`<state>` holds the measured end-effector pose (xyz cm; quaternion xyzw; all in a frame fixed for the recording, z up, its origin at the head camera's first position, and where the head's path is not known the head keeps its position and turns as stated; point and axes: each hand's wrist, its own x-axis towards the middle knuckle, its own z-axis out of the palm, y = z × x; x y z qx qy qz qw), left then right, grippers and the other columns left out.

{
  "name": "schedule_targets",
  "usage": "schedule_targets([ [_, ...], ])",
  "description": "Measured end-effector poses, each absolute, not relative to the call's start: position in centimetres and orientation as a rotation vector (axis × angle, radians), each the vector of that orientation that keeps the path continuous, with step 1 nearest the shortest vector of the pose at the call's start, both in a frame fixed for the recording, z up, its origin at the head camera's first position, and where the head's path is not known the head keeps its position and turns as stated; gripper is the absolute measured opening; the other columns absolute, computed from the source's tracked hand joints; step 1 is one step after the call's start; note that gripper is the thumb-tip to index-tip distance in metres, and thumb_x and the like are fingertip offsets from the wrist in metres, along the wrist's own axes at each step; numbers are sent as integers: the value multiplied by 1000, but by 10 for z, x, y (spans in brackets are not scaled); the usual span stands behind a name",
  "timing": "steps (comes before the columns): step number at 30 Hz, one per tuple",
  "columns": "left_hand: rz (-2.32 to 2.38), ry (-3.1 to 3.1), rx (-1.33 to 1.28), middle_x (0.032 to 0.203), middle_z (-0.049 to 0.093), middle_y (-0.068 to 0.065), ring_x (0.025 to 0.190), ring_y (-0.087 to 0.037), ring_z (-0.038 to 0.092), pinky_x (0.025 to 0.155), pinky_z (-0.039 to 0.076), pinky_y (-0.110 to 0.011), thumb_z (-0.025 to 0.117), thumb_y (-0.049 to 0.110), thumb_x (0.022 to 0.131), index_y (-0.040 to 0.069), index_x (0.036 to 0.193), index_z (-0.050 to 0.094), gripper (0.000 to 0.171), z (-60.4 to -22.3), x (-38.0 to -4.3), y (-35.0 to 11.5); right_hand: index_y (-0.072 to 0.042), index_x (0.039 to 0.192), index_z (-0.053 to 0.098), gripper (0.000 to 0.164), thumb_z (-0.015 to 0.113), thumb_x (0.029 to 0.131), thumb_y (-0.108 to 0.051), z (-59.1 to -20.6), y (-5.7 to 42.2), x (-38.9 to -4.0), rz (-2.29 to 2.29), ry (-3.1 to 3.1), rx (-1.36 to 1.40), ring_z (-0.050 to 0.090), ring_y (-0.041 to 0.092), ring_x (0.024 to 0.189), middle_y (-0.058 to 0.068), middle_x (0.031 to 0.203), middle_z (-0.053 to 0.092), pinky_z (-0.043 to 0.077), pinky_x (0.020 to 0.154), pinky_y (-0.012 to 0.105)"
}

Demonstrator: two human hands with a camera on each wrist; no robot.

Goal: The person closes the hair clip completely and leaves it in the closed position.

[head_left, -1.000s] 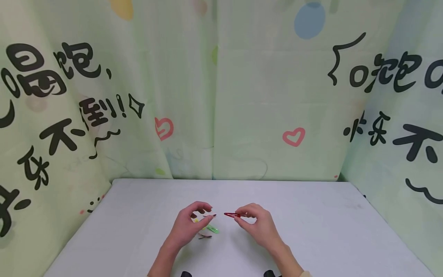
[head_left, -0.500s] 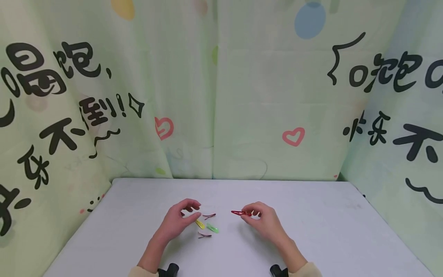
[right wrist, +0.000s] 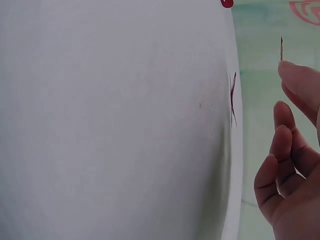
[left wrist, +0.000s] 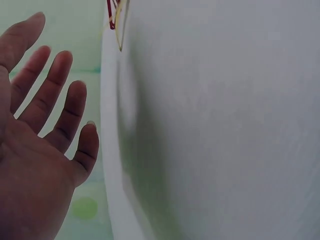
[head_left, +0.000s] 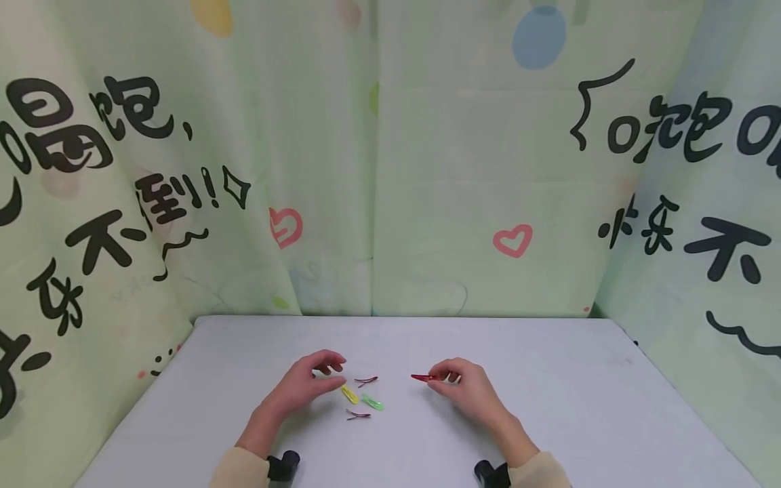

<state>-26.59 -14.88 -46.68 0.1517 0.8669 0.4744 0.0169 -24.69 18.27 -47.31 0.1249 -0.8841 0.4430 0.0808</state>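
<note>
My right hand (head_left: 466, 386) pinches a red snap hair clip (head_left: 422, 377) between thumb and fingers, above the right-hand part of the white table; in the right wrist view the clip shows edge-on as a thin line (right wrist: 281, 49). With loosely bent fingers and nothing held, my left hand (head_left: 305, 383) hovers at the left, its thumb close to a yellow hair clip (head_left: 350, 394). Beside that lie a green hair clip (head_left: 372, 402) and two dark red ones, one farther back (head_left: 366, 381) and one nearer me (head_left: 358, 415), both seemingly on edge.
The white table (head_left: 518, 420) runs back to a pale green curtain (head_left: 427, 271) with printed characters and hearts. More curtain hangs along both sides. A black wrist strap (head_left: 283, 466) shows at my left sleeve, another (head_left: 491, 473) at the right.
My left hand has drawn back to the left, uncovering the yellow clip and the far dark red one. The right hand has shifted a little to the right, still pinching the red clip.
</note>
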Motion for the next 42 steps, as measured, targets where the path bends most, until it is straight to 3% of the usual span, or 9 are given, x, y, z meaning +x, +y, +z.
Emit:
schedule_targets([
  [9,1373,2676,521,106,67,-2,103,-25,58,89,48,-43,80,14,87,8,117,69,32,-472,-276,-159,-15,91,76,12,82,83,-9,-478,186,-254,1313,-2722,327,53,16,75,-4,80,60,44,64,28],
  [31,1209,2700,662,109,62,3,104,-25,54,94,43,-49,82,10,83,19,103,74,23,-483,-285,-161,-16,89,77,11,84,82,-10,-483,194,-255,1222,-2784,323,50,14,75,-3,78,56,41,68,31],
  [42,1043,2784,600,109,59,3,111,-28,54,96,36,-65,82,14,84,26,90,74,16,-487,-289,-153,-16,91,76,11,82,84,-11,-479,193,-255,1266,-2768,329,51,15,75,-3,80,57,42,68,31],
])
